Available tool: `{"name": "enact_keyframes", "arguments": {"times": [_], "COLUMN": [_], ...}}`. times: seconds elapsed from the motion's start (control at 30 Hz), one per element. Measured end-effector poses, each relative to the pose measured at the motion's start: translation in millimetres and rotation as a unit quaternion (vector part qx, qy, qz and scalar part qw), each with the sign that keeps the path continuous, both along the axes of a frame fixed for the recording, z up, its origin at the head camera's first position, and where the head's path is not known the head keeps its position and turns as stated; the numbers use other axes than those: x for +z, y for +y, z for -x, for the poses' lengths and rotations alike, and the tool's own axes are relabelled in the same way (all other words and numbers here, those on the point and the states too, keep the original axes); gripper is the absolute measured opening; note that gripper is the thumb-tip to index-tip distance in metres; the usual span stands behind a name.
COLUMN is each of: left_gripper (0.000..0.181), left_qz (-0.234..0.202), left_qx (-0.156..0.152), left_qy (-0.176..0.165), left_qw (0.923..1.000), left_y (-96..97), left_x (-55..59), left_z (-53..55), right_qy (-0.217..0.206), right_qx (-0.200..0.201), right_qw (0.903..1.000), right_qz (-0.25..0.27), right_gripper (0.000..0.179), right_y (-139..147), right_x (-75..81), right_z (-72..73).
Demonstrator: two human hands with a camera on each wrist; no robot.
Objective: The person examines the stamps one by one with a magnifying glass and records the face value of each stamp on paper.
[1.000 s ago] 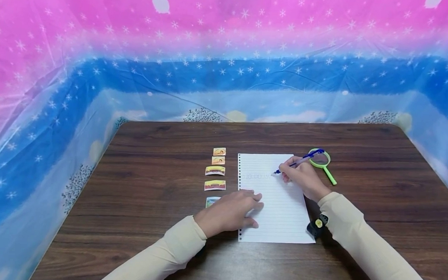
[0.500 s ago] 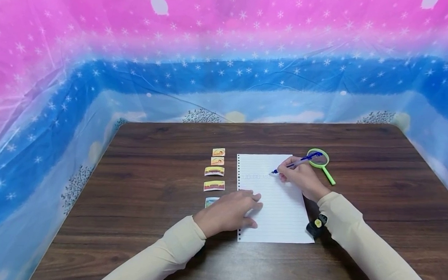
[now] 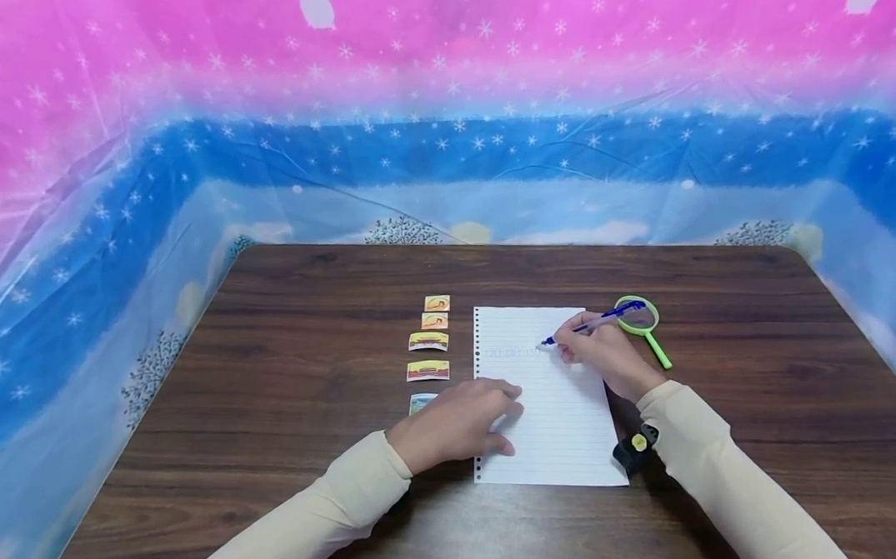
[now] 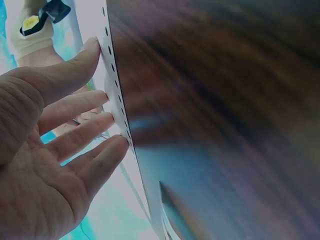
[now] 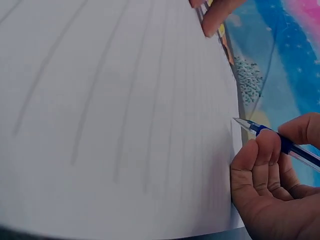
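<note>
A blue pen [image 3: 595,322] is pinched between the thumb and fingers of my right hand [image 3: 602,351], its tip at the lined sheet of paper [image 3: 554,434]. In the right wrist view the pen [image 5: 298,152] slants with its point on the paper. Faint writing [image 3: 512,352] runs across the sheet's upper part, too small to read. My left hand [image 3: 460,418] rests with fingertips on the sheet's punched left edge. Seen in the left wrist view, the fingers [image 4: 80,127] of that hand are spread and hold nothing.
Left of the paper, several small printed cards stand in a column, such as a yellow and red card [image 3: 428,370]; a green-blue card [image 3: 422,404] is partly covered by my left hand. A green magnifying glass [image 3: 658,351] lies beyond my right hand on the wooden table [image 3: 286,372].
My right hand and the pen tip have shifted slightly left along the written line. The left hand stays on the sheet's edge.
</note>
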State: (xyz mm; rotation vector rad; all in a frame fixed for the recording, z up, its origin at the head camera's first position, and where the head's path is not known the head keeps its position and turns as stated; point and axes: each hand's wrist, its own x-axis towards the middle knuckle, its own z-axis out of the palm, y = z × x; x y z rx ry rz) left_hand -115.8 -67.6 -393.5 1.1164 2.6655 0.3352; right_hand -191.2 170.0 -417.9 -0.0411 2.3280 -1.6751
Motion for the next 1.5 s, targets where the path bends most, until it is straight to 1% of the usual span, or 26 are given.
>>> {"name": "enact_keyframes", "arguments": {"times": [0.17,0.23,0.3,0.4,0.5,0.63,0.73,0.83,0.93,1.07,1.17,1.27,1.33,1.4,1.5], "left_gripper": [0.040,0.039,0.038,0.035,0.032,0.030,0.027,0.025,0.026,0.026,0.027,0.027,0.027,0.028,0.028], "left_qz": [0.000,-0.010,-0.031,-0.077,-0.120,-0.154,-0.160,-0.166,-0.170,-0.169,-0.169,-0.169,-0.168,-0.165,-0.162], "left_qx": [-0.007,-0.005,0.004,0.029,0.057,0.092,0.116,0.140,0.163,0.187,0.201,0.217,0.223,0.230,0.238], "left_qy": [0.020,0.026,0.029,0.025,0.014,0.015,0.032,0.043,0.044,0.034,0.025,0.015,0.008,-0.003,-0.023], "left_qw": [0.9998,0.9996,0.9991,0.9963,0.9910,0.9836,0.9797,0.9752,0.9707,0.9670,0.9646,0.9614,0.9602,0.9590,0.9574], "left_y": [-0.6,-2.2,-5.1,-11.9,-21.7,-37.0,-47.6,-56.7,-64.7,-73.8,-79.0,-82.4,-84.2,-85.6,-89.3], "left_x": [2.0,5.1,9.8,19.0,26.7,32.0,33.7,35.7,37.0,35.6,33.4,32.0,30.9,29.4,25.4], "left_z": [-1.5,-1.6,0.2,7.3,18.0,35.2,47.4,57.4,65.1,74.2,80.3,86.3,90.1,93.6,97.3], "right_qy": [-0.031,-0.033,-0.029,-0.019,-0.006,0.027,0.049,0.069,0.086,0.096,0.107,0.119,0.124,0.127,0.134], "right_qx": [0.013,0.015,0.013,0.005,-0.001,0.006,0.011,0.007,-0.004,-0.017,-0.015,-0.010,-0.015,-0.029,-0.053], "right_qw": [0.9994,0.9993,0.9995,0.9998,0.9999,0.9991,0.9972,0.9952,0.9949,0.9951,0.9936,0.9901,0.9887,0.9888,0.9889], "right_qz": [-0.001,-0.004,-0.002,0.005,0.016,0.034,0.055,0.069,0.051,0.016,0.032,0.074,0.083,0.073,0.034], "right_gripper": [0.029,0.031,0.034,0.036,0.039,0.039,0.038,0.036,0.036,0.037,0.036,0.033,0.032,0.032,0.033], "right_y": [4.1,5.9,7.6,11.2,16.2,23.6,28.1,31.5,34.6,40.2,44.5,49.4,52.0,54.6,56.7], "right_x": [2.3,3.7,5.9,9.0,11.4,14.1,15.8,17.4,18.3,19.3,19.8,20.7,21.7,22.8,23.4], "right_z": [-0.8,-1.3,-1.8,-3.5,-6.9,-11.4,-13.4,-15.8,-19.5,-26.2,-30.0,-32.1,-33.8,-36.1,-40.4]}}
